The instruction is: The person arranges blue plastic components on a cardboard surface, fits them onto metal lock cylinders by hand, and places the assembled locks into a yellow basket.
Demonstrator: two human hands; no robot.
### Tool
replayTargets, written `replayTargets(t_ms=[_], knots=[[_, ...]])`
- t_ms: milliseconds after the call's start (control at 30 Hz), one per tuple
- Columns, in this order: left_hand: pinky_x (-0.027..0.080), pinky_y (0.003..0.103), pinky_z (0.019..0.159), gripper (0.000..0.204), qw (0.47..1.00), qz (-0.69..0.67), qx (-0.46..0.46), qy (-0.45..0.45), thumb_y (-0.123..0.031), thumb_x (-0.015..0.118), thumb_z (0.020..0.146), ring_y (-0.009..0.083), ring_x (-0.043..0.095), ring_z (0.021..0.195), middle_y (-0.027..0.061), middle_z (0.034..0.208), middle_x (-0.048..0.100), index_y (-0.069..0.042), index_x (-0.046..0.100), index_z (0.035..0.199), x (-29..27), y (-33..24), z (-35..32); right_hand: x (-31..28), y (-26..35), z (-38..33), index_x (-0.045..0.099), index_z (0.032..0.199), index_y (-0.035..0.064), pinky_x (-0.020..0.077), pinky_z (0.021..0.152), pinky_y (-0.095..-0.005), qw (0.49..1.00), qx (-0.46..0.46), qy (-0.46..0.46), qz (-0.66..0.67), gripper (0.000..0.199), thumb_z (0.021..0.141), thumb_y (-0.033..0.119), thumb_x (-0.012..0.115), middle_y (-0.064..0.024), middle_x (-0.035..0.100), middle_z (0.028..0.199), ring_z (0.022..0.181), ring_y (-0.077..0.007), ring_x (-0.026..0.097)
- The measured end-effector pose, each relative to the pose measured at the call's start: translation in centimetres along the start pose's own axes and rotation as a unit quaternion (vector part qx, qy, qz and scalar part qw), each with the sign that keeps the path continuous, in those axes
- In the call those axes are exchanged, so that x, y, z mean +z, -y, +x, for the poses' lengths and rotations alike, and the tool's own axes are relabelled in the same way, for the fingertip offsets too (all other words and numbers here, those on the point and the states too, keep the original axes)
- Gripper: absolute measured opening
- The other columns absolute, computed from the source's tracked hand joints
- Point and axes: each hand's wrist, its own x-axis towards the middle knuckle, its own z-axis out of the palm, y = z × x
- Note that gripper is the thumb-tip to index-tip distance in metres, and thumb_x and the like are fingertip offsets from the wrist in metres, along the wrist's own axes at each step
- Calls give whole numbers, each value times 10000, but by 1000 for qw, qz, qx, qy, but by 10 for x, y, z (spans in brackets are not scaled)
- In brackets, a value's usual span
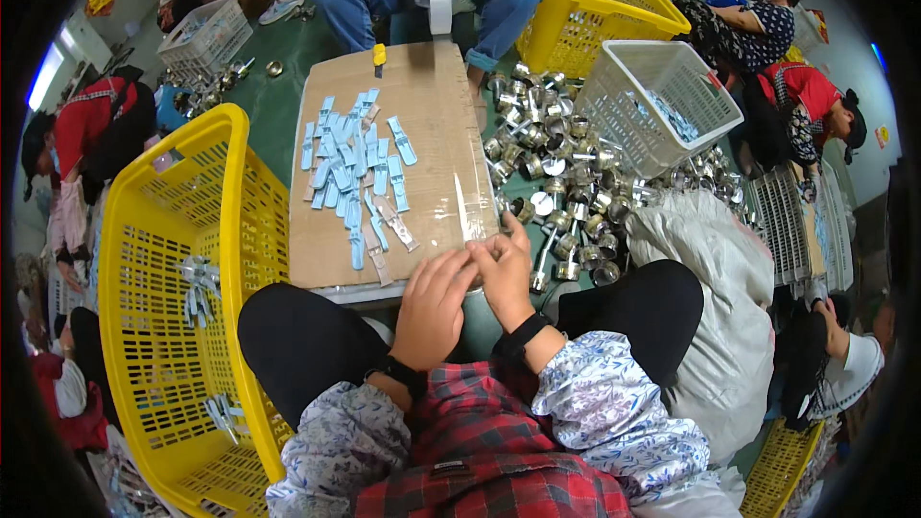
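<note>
Far out to the left of the hands sits a big yellow basket (163, 259), a few pale blue strips lying on its mesh floor. Moving in, the cardboard sheet (384, 182) stretches away just ahead of the hands, and on it a scatter of blue plastic clips (350, 168) lies beyond the left hand, well clear of the fingers. Now the left hand (432, 307): fingers curled, tips down at the near edge of the cardboard, pressed up against the right hand. The right hand (504, 269) sits touching it, fingers bunched and pinching a small metal part (483, 251) between the two hands; what kind of piece it is, I cannot tell, it is too small. A strip of clear tape (465, 211) glints on the cardboard just ahead of the right hand. Further right, a heap of shiny metal fittings (561, 182) spreads over the floor, near the right hand's knuckles. Beyond that, up and to the right, a white basket (662, 101) tilts over the heap.
</note>
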Motion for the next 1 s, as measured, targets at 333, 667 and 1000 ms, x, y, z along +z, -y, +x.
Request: replayTargets(t_ms=[333,667,1000], knots=[[281,560,1133,598,998,8,-45,49,23,570,768,340,437,1350,158,1437,478,-35,512,1360,25,21,-1,15,-29,-10,653,770,15,320,1088,-465,999,13,21,-32,97,817,92,689,-252,321,1550,1350,-421,400],[228,570,1153,603,995,27,-75,54,11,563,790,363,384,1391,174,1469,441,-33,480,1385,26,13,-4,18,-23,-13,609,741,19,317,1087,-471,997,-8,13,-75,142,828,110,677,-254,351,1525,1345,-433,402],[228,569,1151,518,996,43,-73,37,-3,566,791,351,390,1387,156,1438,475,-40,521,1306,36,21,-1,19,-20,-13,603,760,18,319,1083,-487,995,8,14,-95,120,799,107,673,-275,353,1514,1332,-436,411]])
